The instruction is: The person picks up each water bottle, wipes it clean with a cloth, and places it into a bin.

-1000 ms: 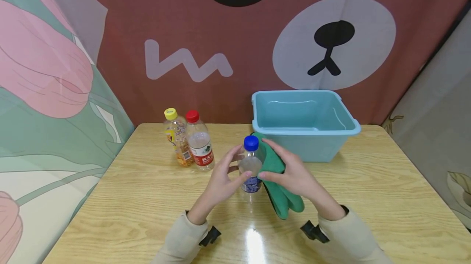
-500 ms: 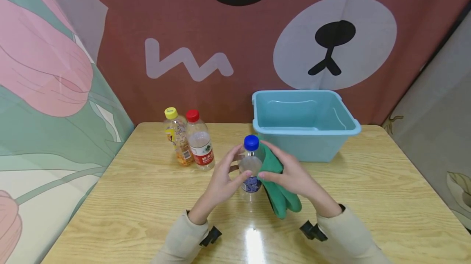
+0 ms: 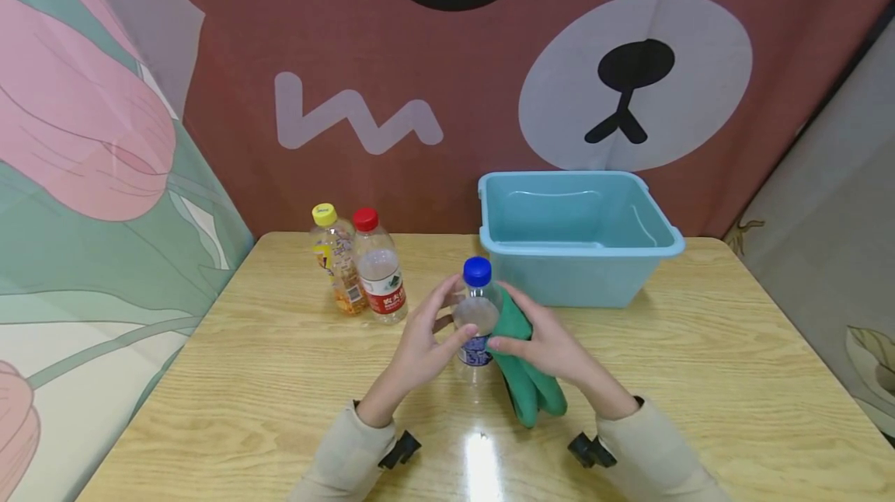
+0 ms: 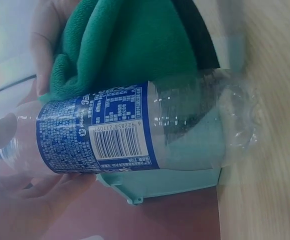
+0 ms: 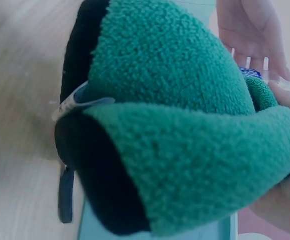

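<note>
My left hand (image 3: pixel 425 337) grips the upper part of a clear plastic bottle (image 3: pixel 475 350) with a blue cap and blue label. The bottle stands upright on the table, part filled, its label and barcode facing the left wrist view. On its right side my right hand (image 3: pixel 555 346) holds a folded green towel (image 3: pixel 524 387), thumb in front and fingers behind. The towel (image 4: pixel 135 45) lies up against the bottle at label height. Up close, the towel (image 5: pixel 180 65) looks fluffy, with black edging and a small white tag. Its lower folds hang toward the table.
A yellow-capped bottle (image 3: pixel 347 288) and a red-capped bottle (image 3: pixel 382 284) stand side by side at the left. Behind the right hand sits an open light-blue plastic bin (image 3: pixel 559 280). The wooden table (image 3: pixel 280 401) ends at a patterned curtain (image 3: pixel 405 191).
My right hand has drawn the green towel slightly left and down along the bottle, so more of the bin's front shows. The left hand and bottle have stayed put.
</note>
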Available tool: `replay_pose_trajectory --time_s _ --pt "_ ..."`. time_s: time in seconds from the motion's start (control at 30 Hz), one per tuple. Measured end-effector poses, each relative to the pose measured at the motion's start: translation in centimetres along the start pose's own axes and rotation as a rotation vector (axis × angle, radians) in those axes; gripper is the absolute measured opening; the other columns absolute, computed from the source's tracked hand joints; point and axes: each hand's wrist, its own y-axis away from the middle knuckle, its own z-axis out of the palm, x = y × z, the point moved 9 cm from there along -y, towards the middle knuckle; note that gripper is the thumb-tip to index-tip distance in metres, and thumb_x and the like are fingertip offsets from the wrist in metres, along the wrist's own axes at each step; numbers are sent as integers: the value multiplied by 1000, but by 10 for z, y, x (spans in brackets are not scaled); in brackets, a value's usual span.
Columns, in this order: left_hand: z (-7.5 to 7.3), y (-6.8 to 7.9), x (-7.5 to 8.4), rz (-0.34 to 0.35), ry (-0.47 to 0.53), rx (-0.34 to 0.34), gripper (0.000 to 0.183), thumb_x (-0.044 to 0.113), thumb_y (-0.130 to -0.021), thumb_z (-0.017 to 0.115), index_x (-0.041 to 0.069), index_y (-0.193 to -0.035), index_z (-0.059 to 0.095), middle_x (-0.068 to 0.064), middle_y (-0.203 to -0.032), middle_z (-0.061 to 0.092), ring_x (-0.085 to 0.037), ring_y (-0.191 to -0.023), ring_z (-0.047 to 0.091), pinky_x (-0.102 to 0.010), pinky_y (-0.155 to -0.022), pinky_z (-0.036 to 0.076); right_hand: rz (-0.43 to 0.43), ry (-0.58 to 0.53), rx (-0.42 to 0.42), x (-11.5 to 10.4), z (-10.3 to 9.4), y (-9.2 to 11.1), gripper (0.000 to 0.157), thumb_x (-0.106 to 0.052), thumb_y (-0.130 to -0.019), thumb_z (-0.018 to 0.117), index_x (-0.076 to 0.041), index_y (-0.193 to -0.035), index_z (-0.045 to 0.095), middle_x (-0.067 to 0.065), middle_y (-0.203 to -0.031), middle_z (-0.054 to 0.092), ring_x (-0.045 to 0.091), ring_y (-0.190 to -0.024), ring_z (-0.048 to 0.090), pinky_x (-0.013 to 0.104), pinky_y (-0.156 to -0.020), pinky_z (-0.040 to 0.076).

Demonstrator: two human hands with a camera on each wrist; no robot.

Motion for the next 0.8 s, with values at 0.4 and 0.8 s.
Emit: replay_pose_trajectory --time_s 0.4,0.8 --pt "-1 -1 19 -77 -13 -11 64 1 -83 63 -8 -136 29 -25 -130 43 -38 -114 47 -49 -87 46 4 -19 -18 9 7 1 73 -20 -82 69 -5 -142 28 18 -132 46 33 -117 46 50 -94 40" --pt "-3 -2 22 -101 -76 21 61 3 -82 65 -4 -135 35 -24 -124 42 -34 -110 46 -45 -85 48 36 -10 12 10 -2 9 72 -21 -82 69 -9 -141 31 19 -133 44 35 -117 45 54 -93 38"
